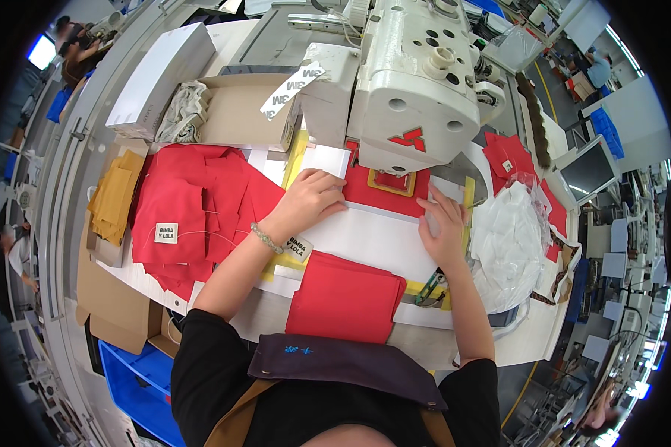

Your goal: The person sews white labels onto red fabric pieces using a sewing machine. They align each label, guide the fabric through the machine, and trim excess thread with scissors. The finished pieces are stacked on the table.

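Note:
A red fabric piece [358,195] lies on the white bed under the sewing machine head [414,97]. A yellow rectangular clamp frame [411,191] rests on it. My left hand [313,200] is at the fabric's left edge, its fingers stretched toward the cloth. My right hand [445,227] lies by the right edge with fingers apart. Both hands look open, holding nothing. Nearer me is a folded stack of red fabric [343,298]. A small white label [299,248] lies next to my left wrist, and green-handled thread snips [429,289] lie by my right forearm.
A large heap of red fabric pieces [173,212] spreads at left, beside mustard cloth pieces [115,197] in a box. An open cardboard box [250,112] and a white box [160,78] stand behind. White material in plastic [508,249] lies at right. A blue bin [138,395] stands lower left.

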`<state>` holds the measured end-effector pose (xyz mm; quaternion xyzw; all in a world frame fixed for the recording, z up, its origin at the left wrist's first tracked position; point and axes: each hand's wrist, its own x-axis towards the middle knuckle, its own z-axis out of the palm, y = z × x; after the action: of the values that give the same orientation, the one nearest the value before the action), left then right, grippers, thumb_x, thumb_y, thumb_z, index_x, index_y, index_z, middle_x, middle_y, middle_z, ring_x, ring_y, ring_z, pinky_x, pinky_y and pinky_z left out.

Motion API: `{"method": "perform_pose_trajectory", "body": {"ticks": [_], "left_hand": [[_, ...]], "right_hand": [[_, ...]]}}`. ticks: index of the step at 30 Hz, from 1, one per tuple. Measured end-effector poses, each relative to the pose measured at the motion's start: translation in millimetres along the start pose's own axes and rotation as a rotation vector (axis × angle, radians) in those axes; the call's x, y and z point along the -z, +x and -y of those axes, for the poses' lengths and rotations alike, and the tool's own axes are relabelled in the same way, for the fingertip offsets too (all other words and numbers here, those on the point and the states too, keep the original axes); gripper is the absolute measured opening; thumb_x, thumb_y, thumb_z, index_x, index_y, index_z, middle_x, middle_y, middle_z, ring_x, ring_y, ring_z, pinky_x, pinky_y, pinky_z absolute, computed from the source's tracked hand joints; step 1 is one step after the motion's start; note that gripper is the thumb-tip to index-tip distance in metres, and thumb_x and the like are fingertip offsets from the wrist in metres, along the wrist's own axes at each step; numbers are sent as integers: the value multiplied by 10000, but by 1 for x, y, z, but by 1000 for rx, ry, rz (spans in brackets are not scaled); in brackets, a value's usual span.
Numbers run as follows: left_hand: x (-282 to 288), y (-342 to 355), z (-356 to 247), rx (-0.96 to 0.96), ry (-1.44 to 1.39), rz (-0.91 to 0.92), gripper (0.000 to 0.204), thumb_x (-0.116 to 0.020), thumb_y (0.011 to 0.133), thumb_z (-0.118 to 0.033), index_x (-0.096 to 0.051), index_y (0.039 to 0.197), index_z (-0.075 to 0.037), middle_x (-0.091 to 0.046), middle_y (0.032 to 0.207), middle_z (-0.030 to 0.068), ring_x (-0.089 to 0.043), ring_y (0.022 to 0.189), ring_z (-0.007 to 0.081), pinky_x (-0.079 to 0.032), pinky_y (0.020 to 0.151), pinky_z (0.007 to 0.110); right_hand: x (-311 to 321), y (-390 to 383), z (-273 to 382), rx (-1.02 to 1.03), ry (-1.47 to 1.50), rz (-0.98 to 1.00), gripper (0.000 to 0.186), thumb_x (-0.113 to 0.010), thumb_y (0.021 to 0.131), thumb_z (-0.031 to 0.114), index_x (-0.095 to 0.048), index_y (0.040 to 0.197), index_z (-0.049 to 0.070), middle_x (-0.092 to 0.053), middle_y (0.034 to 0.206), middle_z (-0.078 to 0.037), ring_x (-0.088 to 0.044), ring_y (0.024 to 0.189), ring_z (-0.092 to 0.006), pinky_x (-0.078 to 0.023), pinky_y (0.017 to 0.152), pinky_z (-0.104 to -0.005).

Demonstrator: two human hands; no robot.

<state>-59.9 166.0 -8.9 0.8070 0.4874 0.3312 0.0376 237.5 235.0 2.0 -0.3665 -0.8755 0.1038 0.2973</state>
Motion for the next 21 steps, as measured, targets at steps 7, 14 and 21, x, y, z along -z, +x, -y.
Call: {"method": "perform_pose_trajectory", "body": {"ticks": [7,14,21], "left_hand": [[-1,2,-5,-20,127,49,153,-730,805,-186,-619,864,-100,-638,1203,18,-568,1152,200,-430,1002,413],[-2,2,-5,-8,189,87,145,-719,821,-202,-610,851,-111,-648,1224,8,-560,1189,172,-411,1028,422],[-2,1,-6,3,183,87,140,-716,825,-200,-608,854,-116,-651,1222,4,-559,1190,171,-391,1037,420]], "right_hand": [[-2,-6,-8,1,-167,-58,222,-660,743,41,-714,938,131,-698,1146,6,-602,1018,-193,-312,886,-363],[-2,0,1,25,-255,-36,248,-663,776,102,-678,1019,148,-672,1199,24,-575,1046,-174,-309,832,-374],[-6,-2,-2,20,-286,8,308,-651,796,126,-644,1101,160,-665,1215,29,-552,1074,-170,-300,840,-383]]}}
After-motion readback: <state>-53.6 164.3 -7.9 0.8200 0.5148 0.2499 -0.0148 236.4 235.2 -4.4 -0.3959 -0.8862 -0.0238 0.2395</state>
